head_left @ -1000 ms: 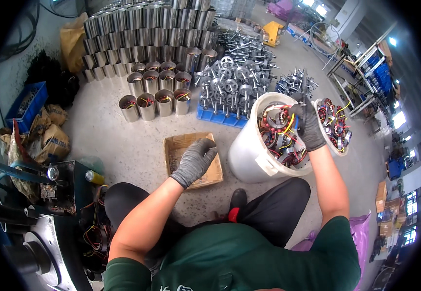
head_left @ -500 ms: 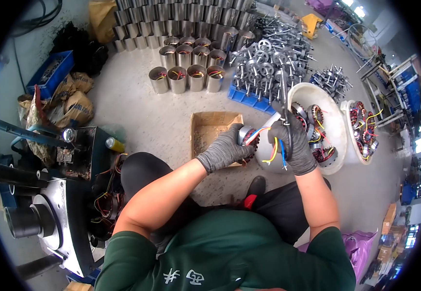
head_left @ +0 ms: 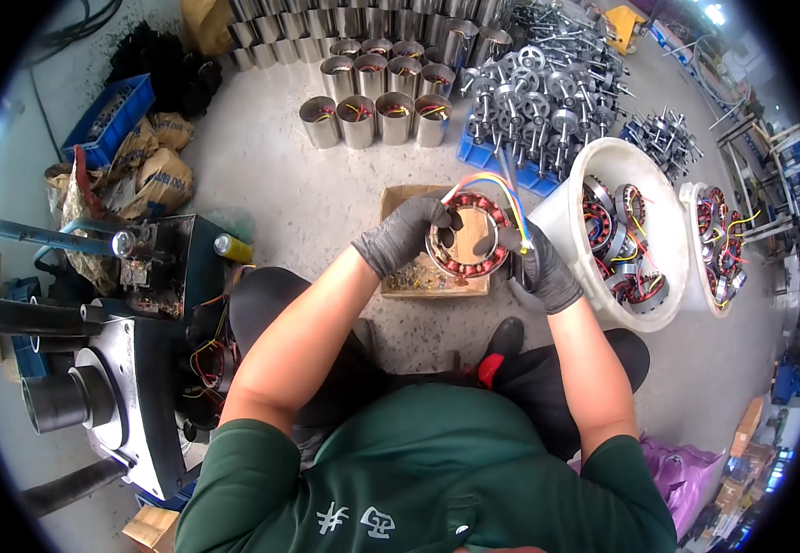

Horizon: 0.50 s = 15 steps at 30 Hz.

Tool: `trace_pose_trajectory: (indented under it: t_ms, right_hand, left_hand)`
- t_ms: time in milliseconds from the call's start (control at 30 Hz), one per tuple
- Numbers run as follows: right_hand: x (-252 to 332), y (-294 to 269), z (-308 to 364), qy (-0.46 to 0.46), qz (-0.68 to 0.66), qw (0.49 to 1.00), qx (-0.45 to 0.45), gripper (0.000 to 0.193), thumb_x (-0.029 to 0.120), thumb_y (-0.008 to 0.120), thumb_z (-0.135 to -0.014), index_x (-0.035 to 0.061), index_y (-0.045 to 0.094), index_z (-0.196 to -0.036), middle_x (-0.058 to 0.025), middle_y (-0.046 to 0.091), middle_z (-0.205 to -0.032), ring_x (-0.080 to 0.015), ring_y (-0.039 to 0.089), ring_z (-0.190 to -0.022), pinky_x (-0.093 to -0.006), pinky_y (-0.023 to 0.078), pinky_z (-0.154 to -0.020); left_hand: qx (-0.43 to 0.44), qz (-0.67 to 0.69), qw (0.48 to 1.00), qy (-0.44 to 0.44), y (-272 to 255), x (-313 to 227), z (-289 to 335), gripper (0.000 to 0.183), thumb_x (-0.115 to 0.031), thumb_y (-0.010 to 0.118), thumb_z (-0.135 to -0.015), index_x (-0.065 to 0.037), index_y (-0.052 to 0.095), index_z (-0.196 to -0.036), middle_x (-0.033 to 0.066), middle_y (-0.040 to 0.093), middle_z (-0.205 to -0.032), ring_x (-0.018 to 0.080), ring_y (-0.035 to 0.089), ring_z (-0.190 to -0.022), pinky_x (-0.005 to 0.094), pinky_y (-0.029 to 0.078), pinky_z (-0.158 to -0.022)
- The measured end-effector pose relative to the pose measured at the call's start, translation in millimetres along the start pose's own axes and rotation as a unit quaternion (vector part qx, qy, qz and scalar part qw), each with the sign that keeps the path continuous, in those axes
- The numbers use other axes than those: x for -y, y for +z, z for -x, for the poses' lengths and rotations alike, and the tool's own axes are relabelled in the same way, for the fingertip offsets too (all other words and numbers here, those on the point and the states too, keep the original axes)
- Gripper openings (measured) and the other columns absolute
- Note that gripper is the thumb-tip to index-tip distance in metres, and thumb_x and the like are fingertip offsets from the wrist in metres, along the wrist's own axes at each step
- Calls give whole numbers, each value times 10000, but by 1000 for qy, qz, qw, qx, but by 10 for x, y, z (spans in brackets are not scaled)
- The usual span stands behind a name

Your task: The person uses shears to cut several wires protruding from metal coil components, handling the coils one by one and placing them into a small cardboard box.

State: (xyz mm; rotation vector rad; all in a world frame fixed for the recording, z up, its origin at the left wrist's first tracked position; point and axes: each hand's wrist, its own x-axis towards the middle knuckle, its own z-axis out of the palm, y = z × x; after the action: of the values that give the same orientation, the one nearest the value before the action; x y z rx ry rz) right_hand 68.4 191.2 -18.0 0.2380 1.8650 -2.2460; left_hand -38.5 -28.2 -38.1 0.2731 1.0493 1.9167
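My left hand [head_left: 409, 235], in a dark grey glove, grips the left side of a motor stator [head_left: 466, 270]. The stator is a ring with red-brown windings, turned so its open middle faces me. Its red, yellow, blue and white lead wires [head_left: 485, 177] arch over the top to my right hand [head_left: 546, 269], also gloved. That hand's fingers are closed beside the ring's right edge, around what look like scissors [head_left: 509, 169]; a slim grey blade points away, and the grip is mostly hidden. Beneath the stator stands an open cardboard box [head_left: 409, 194] with small scraps inside.
A white tub [head_left: 584, 267] of wired stators leans at right, with another white container [head_left: 692, 263] beyond. Metal shafts with discs [head_left: 547, 101] pile over a blue crate [head_left: 476, 152]. Steel cylinders [head_left: 358, 129] stand in rows ahead. At left is a machine [head_left: 147, 405].
The stator has been turned from edge-on to face me. The wire ends have swung up from hanging below my right hand, which has moved closer to the ring. The view has shifted slightly.
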Motion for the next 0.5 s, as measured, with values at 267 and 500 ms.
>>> trace_pose_trajectory:
  t_ms: [267,500]
  right_hand:
    - [7,80,61,-53,220,967,-115,449,230,804,-807,-13,578,-1110,-89,672,-926,-145,638,-770,-281,537,-616]
    - [-258,2,-32,-142,317,905,-244,231,26,669,-872,6,542,-1063,-91,644,-924,-136,601,-866,-295,504,-766]
  left_hand:
    - [-173,-154,972,-41,-24,183,-66,665,-592,586,-910,-132,482,-1378,99,627,-1177,260,644,-972,409,550,-781]
    - [-136,-237,952,-136,279,500,-20,509,-564,554,-952,-87,630,-1111,67,608,-830,162,611,-693,327,507,-572]
